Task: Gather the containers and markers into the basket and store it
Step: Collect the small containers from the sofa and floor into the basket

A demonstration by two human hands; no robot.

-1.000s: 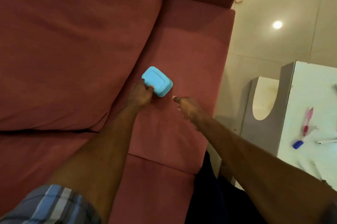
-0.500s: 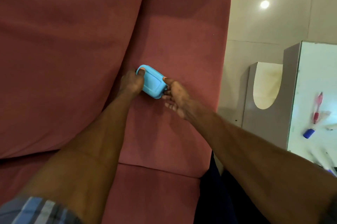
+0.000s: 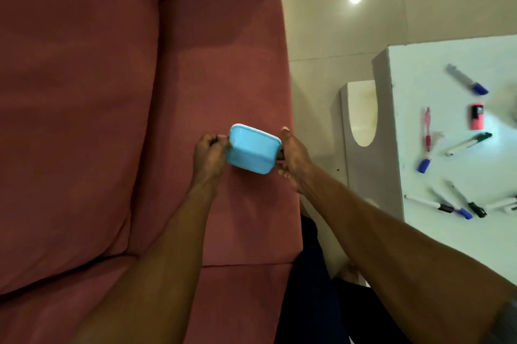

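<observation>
A light blue lidded container (image 3: 251,152) is held between both hands just above the red sofa seat (image 3: 223,69). My left hand (image 3: 209,153) grips its left end with curled fingers. My right hand (image 3: 292,157) grips its right end, thumb up along the side. Several markers lie on the white table at the right, among them a blue-capped marker (image 3: 465,79), a pink pen (image 3: 427,131) and a green-capped marker (image 3: 468,143). No basket is in view.
The white table (image 3: 436,231) stands right of the sofa, with a small red object (image 3: 477,116) and more markers (image 3: 453,206) on it. A big red back cushion (image 3: 70,120) fills the left. Pale tiled floor (image 3: 349,27) lies between sofa and table.
The container has come up off the sofa seat and tilted. My right hand, apart from it a second ago, now grips its right end. More of the table has come into view.
</observation>
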